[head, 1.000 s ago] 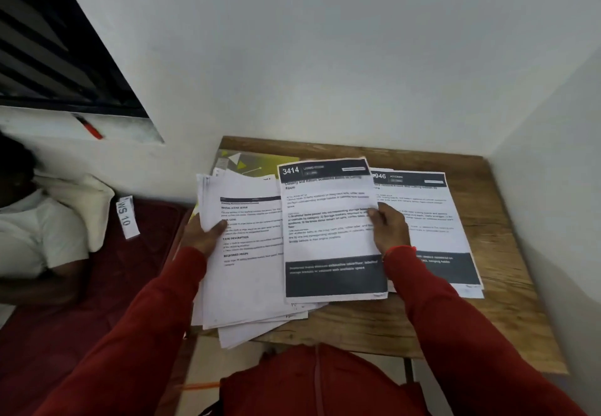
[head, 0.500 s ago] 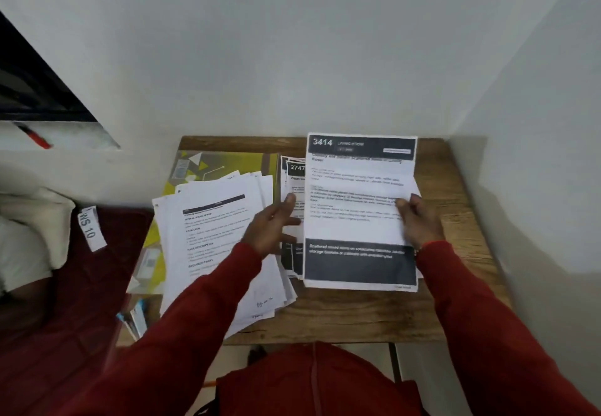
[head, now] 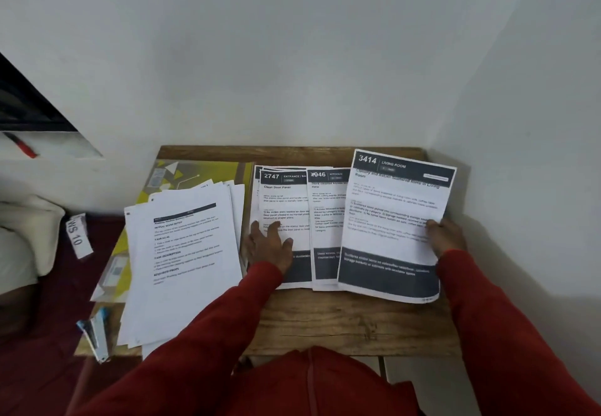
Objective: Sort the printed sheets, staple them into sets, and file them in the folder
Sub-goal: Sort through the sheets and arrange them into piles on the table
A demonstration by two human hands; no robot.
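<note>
My right hand (head: 445,238) grips the right edge of the printed sheet headed 3414 (head: 392,220), held at the right end of the wooden table (head: 351,321). To its left lie the sheet headed 946 (head: 327,207) and the set headed 2747 (head: 283,197). My left hand (head: 270,243) rests flat with spread fingers on the 2747 set. A loose stack of white sheets (head: 182,259) covers the table's left part, lying over a yellow folder (head: 201,173). A blue stapler (head: 96,334) lies at the front left corner.
White walls close the table in at the back and right. Left of the table is a dark red mattress (head: 42,350) with a white pillow (head: 22,240) and a paper tag marked WS 10 (head: 77,236). A red pen (head: 21,145) lies on the window ledge.
My right hand has carried the 3414 sheet to the right, uncovering the 946 sheet. My left hand left the white stack and came down on the 2747 set.
</note>
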